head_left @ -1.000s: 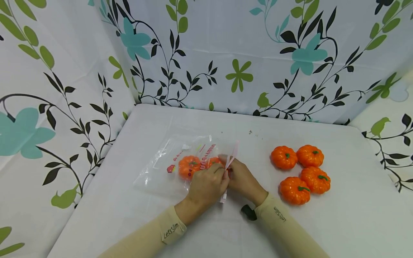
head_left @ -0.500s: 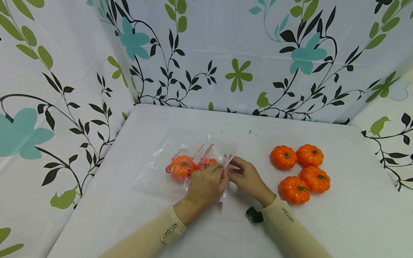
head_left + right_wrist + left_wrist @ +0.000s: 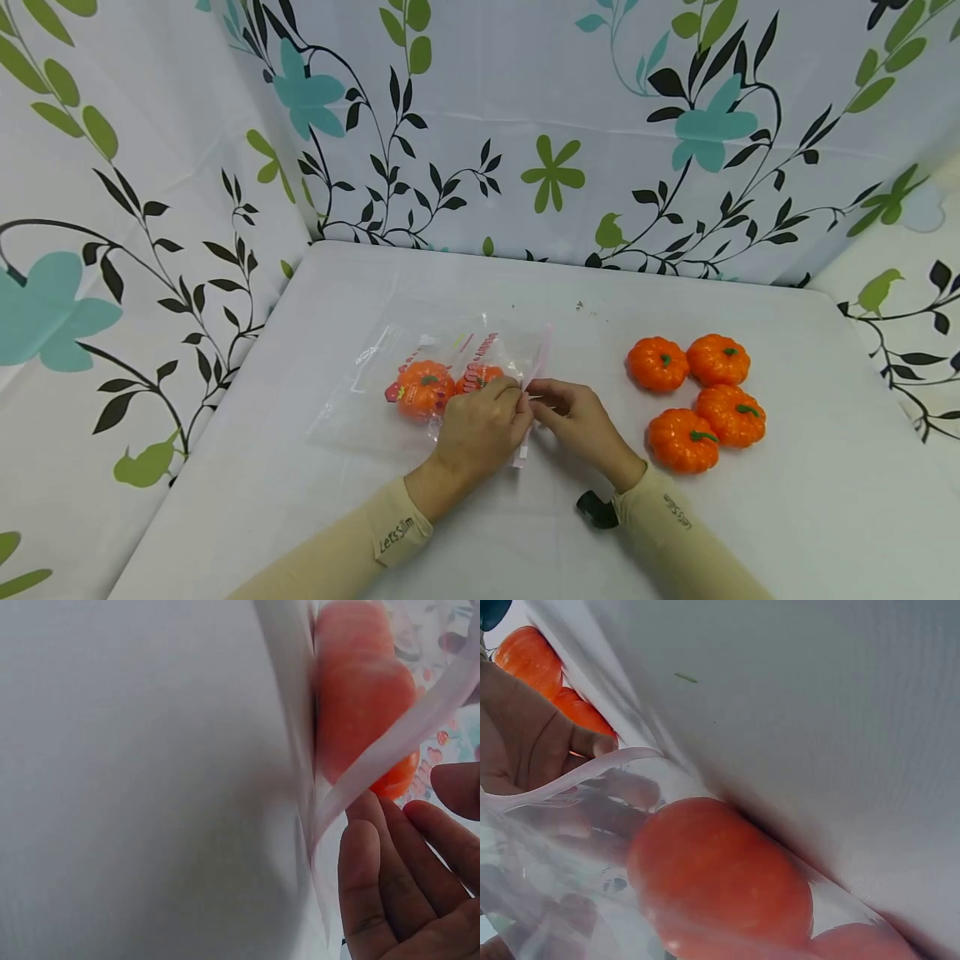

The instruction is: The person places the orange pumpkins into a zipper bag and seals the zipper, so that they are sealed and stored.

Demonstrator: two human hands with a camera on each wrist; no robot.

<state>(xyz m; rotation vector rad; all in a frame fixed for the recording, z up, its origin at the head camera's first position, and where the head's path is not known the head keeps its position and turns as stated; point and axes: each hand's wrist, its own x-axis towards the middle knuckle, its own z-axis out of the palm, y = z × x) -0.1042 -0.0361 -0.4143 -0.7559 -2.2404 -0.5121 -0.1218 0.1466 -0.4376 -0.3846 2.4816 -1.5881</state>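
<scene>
A clear zip bag (image 3: 352, 408) with red print and a pink zip strip lies mid-table, its mouth toward the right. Two small orange toy pumpkins sit inside: one pumpkin (image 3: 425, 390) farther in, another pumpkin (image 3: 480, 378) nearer the mouth and partly hidden by my left hand. My left hand (image 3: 480, 429) grips the bag at its mouth, fingers curled. At the strip, my right hand (image 3: 577, 417) has its fingertips by the edge. In the right wrist view, the right fingers (image 3: 360, 855) are fairly straight, with a gap to the thumb.
Several orange pumpkins (image 3: 682, 442) stand grouped on the white table (image 3: 810, 500) to the right of my right hand. A black object (image 3: 597, 510) shows at the right sleeve cuff. Patterned curtain (image 3: 465, 100) encloses the table's back and sides.
My right hand has drawn back rightward from the bag's mouth to its edge. The pumpkins inside have shifted slightly left, and the mouth looks narrower. My left hand has kept its grip.
</scene>
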